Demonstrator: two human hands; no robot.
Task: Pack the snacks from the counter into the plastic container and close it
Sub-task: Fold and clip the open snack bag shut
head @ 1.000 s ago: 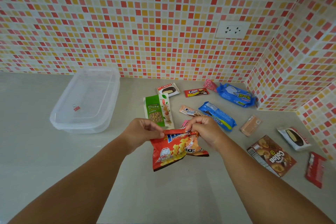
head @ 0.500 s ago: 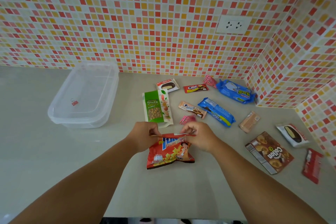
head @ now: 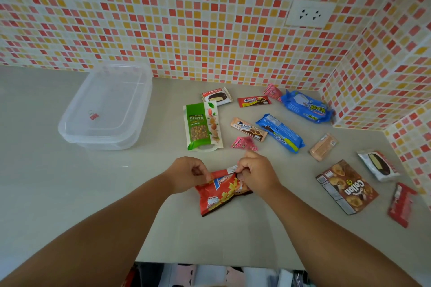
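A red potato snack bag point(head: 219, 193) lies on the grey counter point(head: 70, 193) in front of me. My left hand point(head: 186, 173) pinches its top left corner and my right hand point(head: 256, 175) pinches its top right edge. The clear plastic container point(head: 105, 109) stands at the back left with its lid on. Further snacks lie spread on the counter: a green nuts pouch point(head: 203, 127), a choco pie point(head: 217, 96), a blue Oreo pack point(head: 279, 133), a blue cookie pack point(head: 306, 107) and a brown Collon box point(head: 346, 187).
Small red, pink and tan packets lie among the snacks. A second choco pie point(head: 379, 165) and a red wrapper point(head: 401, 204) sit at the far right. Tiled walls close the back and right corner, with a socket point(head: 307, 13). The counter's front edge point(head: 210, 262) is near me.
Both hands lowered the red bag from a lifted hold onto the counter and kept their grip on its top edge. The camera tilted down, showing the counter's front edge.
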